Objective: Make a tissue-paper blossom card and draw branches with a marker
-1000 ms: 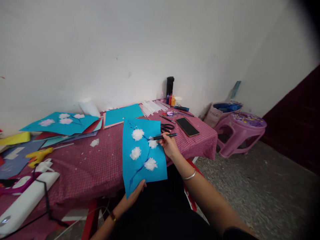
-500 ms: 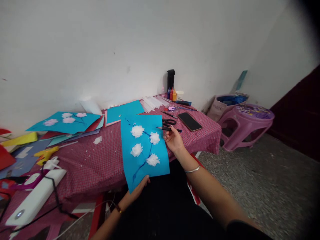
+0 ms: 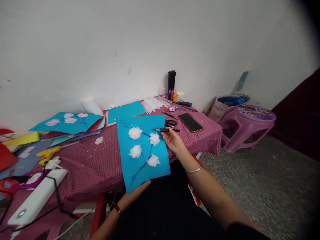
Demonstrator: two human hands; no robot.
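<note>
My left hand [image 3: 132,196] supports the lower edge of a blue sheet of paper [image 3: 157,170], with most of its fingers hidden behind the sheet. Several white crumpled-paper flowers [image 3: 135,133] are on the sheet, along dark blue painted branch lines [image 3: 141,167]. Between the fingertips of my right hand [image 3: 173,141] is a short black-handled paintbrush [image 3: 171,130]. Its dark tip points left, over or touching the paper just above the upper right flower [image 3: 154,138].
Scissors [image 3: 171,123] and a phone [image 3: 190,122] lie behind my right hand. Small paint bottles [image 3: 172,95] stand farther back. At left are a finished-looking flower sheet [image 3: 60,128], a yellow glue gun [image 3: 48,154] and a white power strip [image 3: 37,196] with cables. A pink stool [image 3: 247,133] stands at right.
My right hand has brought the brush slightly left, and its tip sits farther in over the sheet. The sheet's upper part has shifted a little left; both hands keep their holds.
</note>
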